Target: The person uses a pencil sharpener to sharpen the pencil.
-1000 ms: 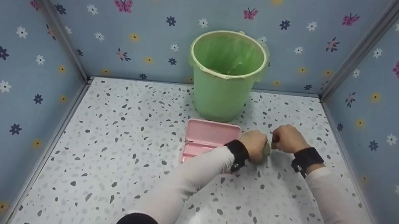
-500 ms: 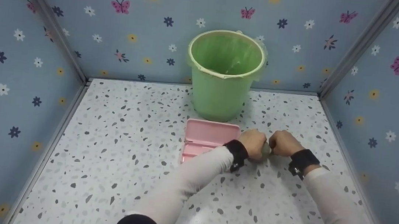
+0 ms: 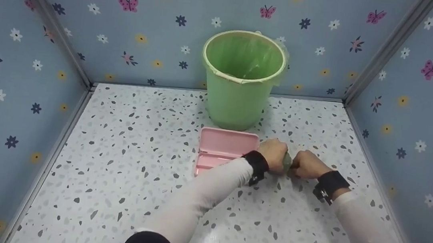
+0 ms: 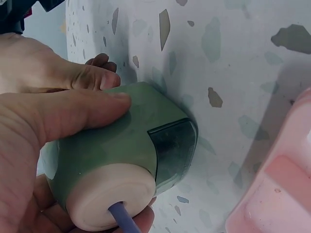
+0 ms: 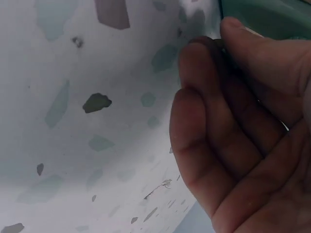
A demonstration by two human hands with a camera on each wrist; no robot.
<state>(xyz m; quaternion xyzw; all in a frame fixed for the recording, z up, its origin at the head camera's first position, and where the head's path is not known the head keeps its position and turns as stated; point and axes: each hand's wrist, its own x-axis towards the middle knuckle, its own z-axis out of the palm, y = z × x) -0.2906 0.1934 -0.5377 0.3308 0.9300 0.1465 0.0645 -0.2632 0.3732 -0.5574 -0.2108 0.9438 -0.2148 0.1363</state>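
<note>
My left hand (image 3: 273, 155) grips a green pencil sharpener (image 4: 112, 148) from the side, thumb along its top. It has a pale round front and a dark see-through window. A purple pencil (image 4: 124, 218) sticks into the hole in that front. At the sharpener's other end, my right hand (image 3: 309, 165) has its fingers curled. Between thumb and forefinger it pinches the sharpener's crank handle, mostly hidden by the fingers (image 5: 194, 116). An open pink pencil case (image 3: 229, 142) lies just left of my left hand, partly covered by the left forearm.
Behind the pencil case stands a green bucket (image 3: 236, 103) with a see-through liner over its rim. Patterned blue walls (image 3: 161, 31) enclose the speckled white table (image 3: 125, 148) at the back and both sides.
My right hand has moved down toward the near side at the sharpener's end. The left hand keeps its grip and hardly shifts. The whole head view has drifted slightly.
</note>
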